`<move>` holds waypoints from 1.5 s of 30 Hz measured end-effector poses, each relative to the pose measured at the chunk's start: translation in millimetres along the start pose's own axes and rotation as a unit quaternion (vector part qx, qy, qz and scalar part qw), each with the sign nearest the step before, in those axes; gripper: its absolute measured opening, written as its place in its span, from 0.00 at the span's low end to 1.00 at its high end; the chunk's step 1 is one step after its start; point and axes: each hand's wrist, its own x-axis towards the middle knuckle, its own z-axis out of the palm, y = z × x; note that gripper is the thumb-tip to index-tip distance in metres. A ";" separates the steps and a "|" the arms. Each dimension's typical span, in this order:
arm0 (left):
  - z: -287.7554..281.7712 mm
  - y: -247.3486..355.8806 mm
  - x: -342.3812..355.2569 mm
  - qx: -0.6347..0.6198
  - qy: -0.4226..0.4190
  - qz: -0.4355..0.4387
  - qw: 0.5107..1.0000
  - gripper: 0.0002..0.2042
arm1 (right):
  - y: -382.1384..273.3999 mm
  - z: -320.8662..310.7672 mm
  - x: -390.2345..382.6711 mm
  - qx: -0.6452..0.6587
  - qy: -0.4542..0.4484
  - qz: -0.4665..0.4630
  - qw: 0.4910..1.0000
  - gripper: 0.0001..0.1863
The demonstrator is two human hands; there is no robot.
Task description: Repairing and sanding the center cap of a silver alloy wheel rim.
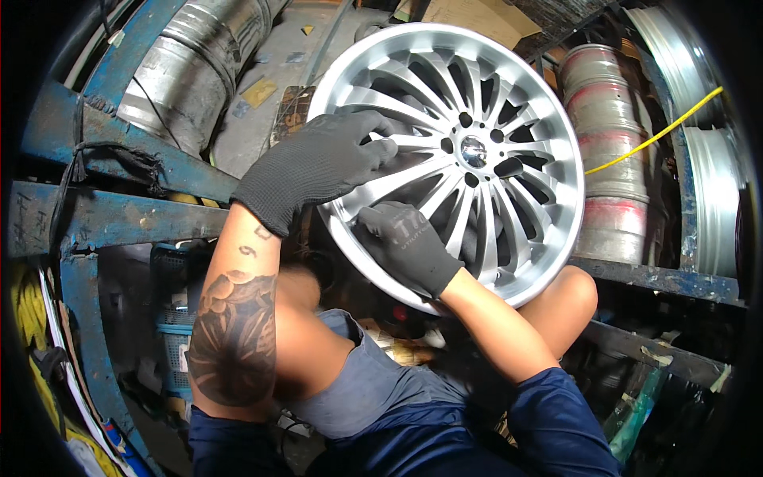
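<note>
A silver multi-spoke alloy wheel rim (568,191) without a tyre is tilted face up over my lap, close to my bare knees. My left hand (330,155), in a dark knit glove, reaches across the rim's left lip, its bent fingers gripping at the spokes. Lower down, my gloved right hand (407,242) is closed, its fingertips pressed to the inside of the lip at the lower left. Anything small between those fingertips is hidden. A shiny cap (474,151) sits at the hub, ringed by bolt holes.
Blue steel frames (127,222) stand close on my left, with a large metal cylinder (187,71) behind. To the right, stacked rims (608,143) sit by a rack, and a yellow cord (656,139) runs across. A blue basket (175,338) is low at left.
</note>
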 end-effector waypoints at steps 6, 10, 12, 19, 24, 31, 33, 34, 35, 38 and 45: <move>0.0 -3.9 -3.9 0.036 0.016 0.124 0.992 0.19 | -1.3 1.7 -1.1 0.021 0.022 -0.036 0.999 0.09; 3.6 2.4 2.1 -0.006 -0.006 0.094 0.996 0.19 | 7.1 -4.6 -8.6 0.016 0.010 -0.008 1.000 0.09; 0.0 2.5 -0.8 -0.005 -0.005 0.077 0.997 0.19 | 4.5 -6.7 -6.7 0.015 0.008 -0.027 0.999 0.07; 5.9 -2.4 1.6 0.031 0.011 0.070 0.997 0.19 | 3.9 -4.8 -6.1 0.013 0.019 -0.041 0.999 0.07; -2.8 -12.4 -4.7 0.091 0.006 0.134 0.987 0.18 | -14.3 -4.8 5.0 0.035 -0.032 0.021 0.999 0.11; 13.4 4.2 17.0 0.049 -0.013 0.134 0.990 0.18 | -2.8 -14.2 -6.2 0.045 -0.002 0.076 0.996 0.10; 2.6 2.7 5.3 0.052 -0.012 0.109 0.993 0.18 | -6.2 -14.1 -4.4 0.066 0.017 0.040 0.997 0.08; 1.0 2.7 1.4 0.037 -0.004 0.066 0.997 0.18 | -10.1 -17.3 -5.7 0.080 0.015 0.072 0.994 0.08; 5.6 2.1 5.1 0.011 0.004 0.033 0.999 0.18 | -8.0 -26.8 -10.0 0.084 -0.002 0.145 0.986 0.07; 3.1 -4.0 8.0 0.040 -0.063 0.039 0.996 0.16 | 2.1 -35.6 -14.8 0.168 0.060 0.192 0.965 0.04; -14.3 2.0 -16.6 -0.042 -0.129 -0.046 0.990 0.15 | 16.7 -32.6 -20.2 0.437 0.128 0.255 0.853 0.06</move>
